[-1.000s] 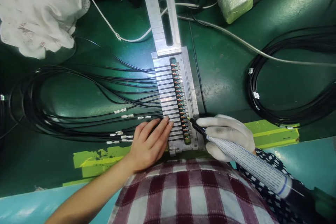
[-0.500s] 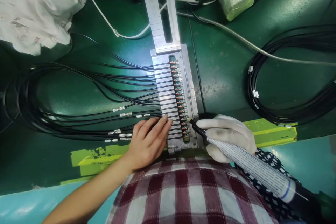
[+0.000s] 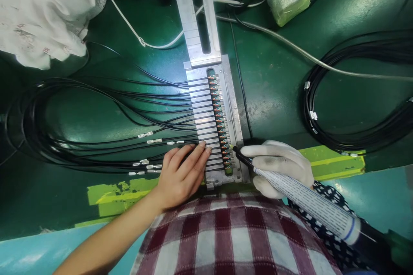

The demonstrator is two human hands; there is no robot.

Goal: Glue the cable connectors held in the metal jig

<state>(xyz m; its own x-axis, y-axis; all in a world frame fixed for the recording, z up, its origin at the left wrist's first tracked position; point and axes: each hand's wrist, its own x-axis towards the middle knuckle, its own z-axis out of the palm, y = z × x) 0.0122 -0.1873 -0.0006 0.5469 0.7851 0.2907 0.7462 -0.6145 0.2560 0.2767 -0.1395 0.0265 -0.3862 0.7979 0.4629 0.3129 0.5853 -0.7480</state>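
Green tabletop (image 3: 271, 103), hands (image 3: 182, 176) nearly unmoved, printed tube (image 3: 309, 203) at metal fixture (image 3: 231, 107).

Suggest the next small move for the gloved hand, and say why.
Perhaps the right hand should slide the tube along to a neighbouring wire end: its black tip sits right by the row of wire ends, others lie close by, and the left hand rests on the cables.

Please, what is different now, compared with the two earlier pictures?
Almost nothing: only the whole view shifted slightly. Nothing was taken or released. The gloved right hand still holds the printed tube pointed at the metal fixture; the bare left hand still rests over the black cables.
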